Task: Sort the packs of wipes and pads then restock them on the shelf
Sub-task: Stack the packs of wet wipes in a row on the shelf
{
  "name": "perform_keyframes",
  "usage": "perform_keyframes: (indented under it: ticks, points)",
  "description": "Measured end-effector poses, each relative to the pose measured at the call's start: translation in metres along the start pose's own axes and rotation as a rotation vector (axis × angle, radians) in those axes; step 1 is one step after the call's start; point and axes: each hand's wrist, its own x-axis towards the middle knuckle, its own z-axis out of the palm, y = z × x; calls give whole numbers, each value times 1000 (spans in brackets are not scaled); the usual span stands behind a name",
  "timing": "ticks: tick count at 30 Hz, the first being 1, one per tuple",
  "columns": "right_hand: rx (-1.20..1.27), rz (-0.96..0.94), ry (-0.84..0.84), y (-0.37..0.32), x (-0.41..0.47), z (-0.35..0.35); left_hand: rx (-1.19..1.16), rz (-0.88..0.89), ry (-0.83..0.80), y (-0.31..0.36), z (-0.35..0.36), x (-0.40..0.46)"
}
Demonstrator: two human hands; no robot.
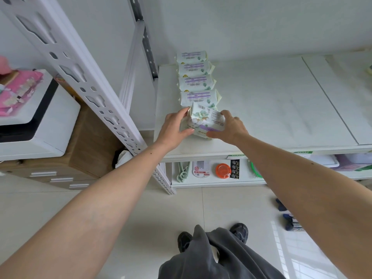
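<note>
While both hands, left [174,127] and right [231,125], clamp the tilted pack [205,122] from either side at the shelf [271,109] front, just before the row of four packs [196,81], we risk nudging that row crooked if we push in too hard.

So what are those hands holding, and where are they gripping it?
One pack with a flower print, at the front of the row on the shelf. The left hand grips its left end, the right hand its right end.

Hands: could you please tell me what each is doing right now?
Left hand: closed on the pack, left end.
Right hand: closed on the same pack, right end.
</note>
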Motion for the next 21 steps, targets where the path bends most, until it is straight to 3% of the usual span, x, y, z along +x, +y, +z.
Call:
perform_keyframes:
  ticks: [3,7,11,15,21]
  points:
    - [-20,-19,55,3,1,-2,-13,43,-18,10,3,0]
    - [12,-68,8,7,1,-9,-85,46,-70,22,7,1]
    - [194,5,-26,16,0,-15,-108,-82,-82,25,8,2]
    - [516,40,-167,27,-2,-15,-196,-237,-172,20,8,2]
    - [478,11,-358,35,-12,-12,-287,-251,-346,27,17,-7]
